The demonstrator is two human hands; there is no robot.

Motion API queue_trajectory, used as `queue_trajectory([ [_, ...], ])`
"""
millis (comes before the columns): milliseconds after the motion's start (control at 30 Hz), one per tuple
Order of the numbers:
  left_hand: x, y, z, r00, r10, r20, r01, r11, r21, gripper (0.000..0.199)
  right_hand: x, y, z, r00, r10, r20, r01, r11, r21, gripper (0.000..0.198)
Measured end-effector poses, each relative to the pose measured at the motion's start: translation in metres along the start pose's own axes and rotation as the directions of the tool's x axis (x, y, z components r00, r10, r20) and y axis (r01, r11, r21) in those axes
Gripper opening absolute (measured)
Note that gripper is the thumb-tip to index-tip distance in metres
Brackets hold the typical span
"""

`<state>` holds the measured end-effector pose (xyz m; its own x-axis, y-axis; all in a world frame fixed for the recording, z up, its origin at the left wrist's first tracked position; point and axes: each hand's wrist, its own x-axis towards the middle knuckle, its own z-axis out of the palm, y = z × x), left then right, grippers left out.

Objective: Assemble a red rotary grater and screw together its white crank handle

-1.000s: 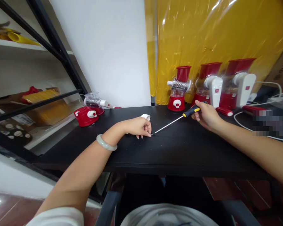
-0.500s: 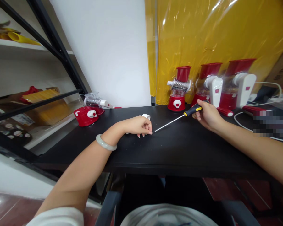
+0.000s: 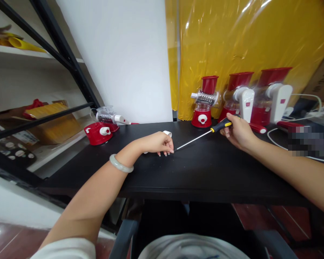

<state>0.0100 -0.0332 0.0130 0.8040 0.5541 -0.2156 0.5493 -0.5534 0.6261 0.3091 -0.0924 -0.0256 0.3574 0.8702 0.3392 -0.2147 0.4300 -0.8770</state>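
A screwdriver (image 3: 218,126) with a black and yellow handle is gripped in my right hand (image 3: 239,132), its long shaft slanting down to the left. The shaft's tip ends at the fingertips of my left hand (image 3: 160,142). My left thumb and fingers are pinched together there; whatever they hold is too small to make out. Behind the left hand, a white plastic part (image 3: 167,133) with a round end lies on the black table (image 3: 199,169), mostly hidden by the hand.
Red and white rotary graters (image 3: 202,117) stand at the back right, with a cable (image 3: 275,142) nearby. On the left sit a red base (image 3: 97,133) and a grater drum with a crank handle (image 3: 121,119). A black-framed shelf (image 3: 78,79) borders the left side.
Very little differs. The pinched left fingertips and the screwdriver tip have shifted only slightly, still together. The right hand keeps its grip on the handle.
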Motion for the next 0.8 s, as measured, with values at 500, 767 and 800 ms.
queue_trajectory([
  [500, 0.0008, -0.0018, -0.0002, 1.000, -0.010, 0.004, 0.010, 1.000, -0.009, 0.027, -0.0025, -0.0023, 0.0006, 1.000, -0.011, 0.003, 0.011, 1.000, -0.005, 0.038],
  [767, -0.0006, 0.0011, 0.0005, 1.000, -0.019, -0.002, 0.019, 1.000, -0.003, 0.028, -0.0002, -0.0008, -0.0006, 1.000, -0.006, 0.015, 0.006, 1.000, -0.026, 0.039],
  [800, -0.0007, 0.0012, 0.0006, 1.000, -0.017, -0.004, 0.017, 1.000, -0.003, 0.029, -0.0003, -0.0008, -0.0006, 1.000, -0.004, 0.011, 0.005, 1.000, -0.027, 0.039],
])
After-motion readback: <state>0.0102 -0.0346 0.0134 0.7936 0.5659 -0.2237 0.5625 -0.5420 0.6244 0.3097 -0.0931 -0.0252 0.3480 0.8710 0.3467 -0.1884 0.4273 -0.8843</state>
